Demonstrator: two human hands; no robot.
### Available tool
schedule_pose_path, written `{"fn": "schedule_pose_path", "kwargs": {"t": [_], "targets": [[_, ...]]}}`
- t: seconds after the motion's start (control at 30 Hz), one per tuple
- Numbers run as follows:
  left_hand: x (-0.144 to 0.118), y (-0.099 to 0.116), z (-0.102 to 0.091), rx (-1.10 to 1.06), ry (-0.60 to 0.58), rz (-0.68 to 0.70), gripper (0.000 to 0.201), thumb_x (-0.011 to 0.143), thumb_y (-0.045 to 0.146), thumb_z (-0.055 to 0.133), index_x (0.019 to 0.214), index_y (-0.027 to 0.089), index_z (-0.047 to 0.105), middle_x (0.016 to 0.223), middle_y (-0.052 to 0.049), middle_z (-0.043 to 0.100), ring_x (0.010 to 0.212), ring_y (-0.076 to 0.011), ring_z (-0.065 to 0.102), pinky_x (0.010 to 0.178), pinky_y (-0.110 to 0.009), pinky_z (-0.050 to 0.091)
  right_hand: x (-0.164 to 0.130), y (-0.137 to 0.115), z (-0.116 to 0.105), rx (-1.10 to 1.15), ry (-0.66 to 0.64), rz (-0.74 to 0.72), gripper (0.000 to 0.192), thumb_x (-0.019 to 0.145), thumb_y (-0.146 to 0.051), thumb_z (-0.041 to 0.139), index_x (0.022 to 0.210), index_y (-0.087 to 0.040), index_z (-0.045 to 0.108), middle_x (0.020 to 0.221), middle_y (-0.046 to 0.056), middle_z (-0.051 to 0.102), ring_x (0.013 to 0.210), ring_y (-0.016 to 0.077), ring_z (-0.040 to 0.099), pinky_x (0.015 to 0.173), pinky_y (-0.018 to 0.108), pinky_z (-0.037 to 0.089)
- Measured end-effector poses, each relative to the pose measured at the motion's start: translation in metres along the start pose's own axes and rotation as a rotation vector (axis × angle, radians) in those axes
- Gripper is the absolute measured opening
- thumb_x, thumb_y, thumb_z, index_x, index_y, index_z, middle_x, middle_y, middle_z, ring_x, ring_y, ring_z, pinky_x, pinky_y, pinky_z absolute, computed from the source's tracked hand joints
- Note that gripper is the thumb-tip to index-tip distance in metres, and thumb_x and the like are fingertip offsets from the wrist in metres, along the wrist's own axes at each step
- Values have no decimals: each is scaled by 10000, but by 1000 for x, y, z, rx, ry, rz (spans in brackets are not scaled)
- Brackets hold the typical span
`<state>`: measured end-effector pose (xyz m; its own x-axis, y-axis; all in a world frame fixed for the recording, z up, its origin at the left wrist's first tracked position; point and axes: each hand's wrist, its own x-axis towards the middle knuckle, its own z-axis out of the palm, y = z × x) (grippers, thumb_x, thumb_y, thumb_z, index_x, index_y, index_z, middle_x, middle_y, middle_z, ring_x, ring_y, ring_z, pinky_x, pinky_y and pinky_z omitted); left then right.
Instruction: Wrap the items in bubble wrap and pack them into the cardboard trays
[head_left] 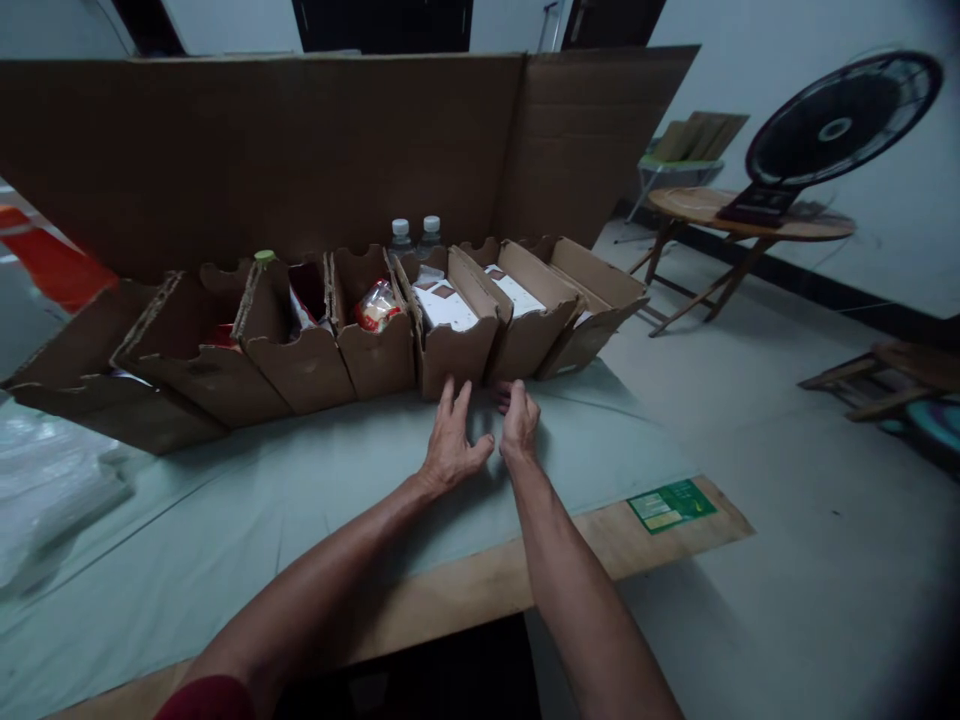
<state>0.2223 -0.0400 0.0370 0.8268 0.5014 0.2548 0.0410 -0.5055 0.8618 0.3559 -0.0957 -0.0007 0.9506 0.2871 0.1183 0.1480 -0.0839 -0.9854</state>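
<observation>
My left hand [452,442] is open with spread fingers, its fingertips at the lower front of a cardboard bin [457,362]. Whether they touch the cardboard I cannot tell. In that bin stands a white box with brown diamond shapes [444,303]. Just to the right, my right hand [519,418] is seen edge-on, fingers apart and nothing visible in them. It is nearest the base of the neighbouring cardboard bin [531,335], which holds another white box [516,290]. Left of these, a third bin [375,362] contains a red and clear packet [377,306].
More cardboard bins [199,385] continue the row on a pale green cloth [300,480]. Behind stand two white-capped bottles [401,235] and a tall cardboard panel [300,150]. Clear plastic [52,490] lies left. A fan [840,125] rests on a wooden table [690,203] at right.
</observation>
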Motion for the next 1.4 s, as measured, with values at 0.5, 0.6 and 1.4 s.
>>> {"fn": "schedule_pose_path", "kwargs": {"t": [0.5, 0.6, 1.4], "targets": [[-161, -74, -142, 512, 321, 15, 346, 886, 277, 602, 1207, 181, 689, 1508, -185, 484, 1445, -378, 414, 1131, -638, 419, -67, -114, 50, 31, -363, -454, 303, 929, -387, 523, 1107, -197, 678, 806, 22, 718, 631, 149, 641, 654, 288, 550], [-165, -75, -142, 530, 381, 45, 307, 896, 252, 592, 1175, 171, 693, 1493, -186, 501, 1449, -381, 404, 1116, -635, 441, -62, -153, 84, -193, -525, -577, 499, 913, -273, 524, 1407, -209, 553, 808, -7, 712, 649, 136, 632, 712, 263, 528], [-161, -44, -157, 103, 500, -93, 618, 857, 272, 643, 1454, 254, 483, 1539, -156, 463, 1397, -344, 474, 965, -504, 562, -129, -140, -142, -482, -467, -534, 269, 813, -247, 608, 1044, -276, 743, 1001, 24, 776, 898, 201, 739, 776, 279, 568]]}}
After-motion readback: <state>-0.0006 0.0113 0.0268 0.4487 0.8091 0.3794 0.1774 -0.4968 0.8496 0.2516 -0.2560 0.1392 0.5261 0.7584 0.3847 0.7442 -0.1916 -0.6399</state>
